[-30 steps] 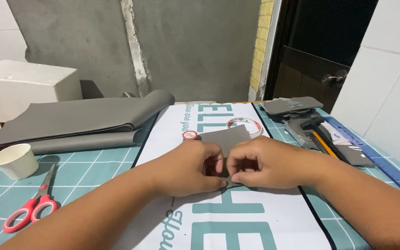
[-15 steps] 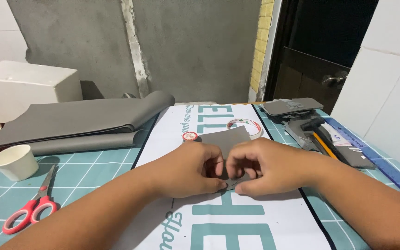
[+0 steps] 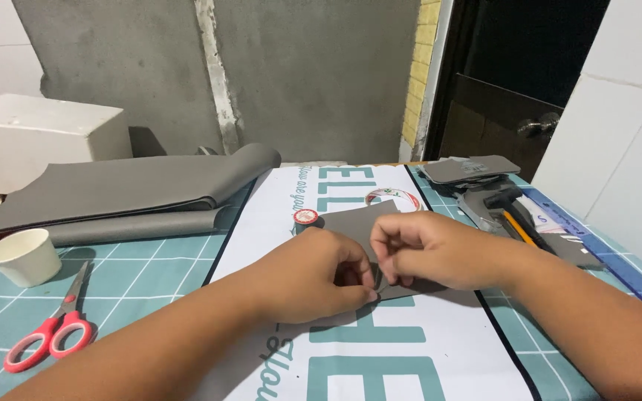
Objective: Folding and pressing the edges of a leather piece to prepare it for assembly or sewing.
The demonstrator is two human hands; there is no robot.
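Head view. Both hands meet at the middle of the white printed sheet [image 3: 410, 349] that lies on the teal grid cutting mat [image 3: 150, 278].

Left hand [image 3: 310, 278]: fingers curled shut, thumb and fingertips pinching the near edge of a small grey fabric piece [image 3: 354, 223]. Right hand [image 3: 432, 249]: fingers bent and closed on the same piece, just above the left fingertips; the 2 hands touch. The piece lies flat on the sheet, its far part bare, its near part under the hands.

Just beyond the piece: a small red-topped cap [image 3: 305, 217] at its left corner, and a tape roll [image 3: 394, 199] behind it.

Left of the sheet: red-handled scissors [image 3: 50, 330], a white paper cup [image 3: 24, 256], folded grey sheet material [image 3: 128, 193], and a white foam box [image 3: 39, 137] at the wall.

Right of the sheet: a hammer [image 3: 501, 197], a yellow pencil [image 3: 523, 232], a blue ruler [image 3: 603, 256] and a stack of grey cut pieces [image 3: 469, 169].
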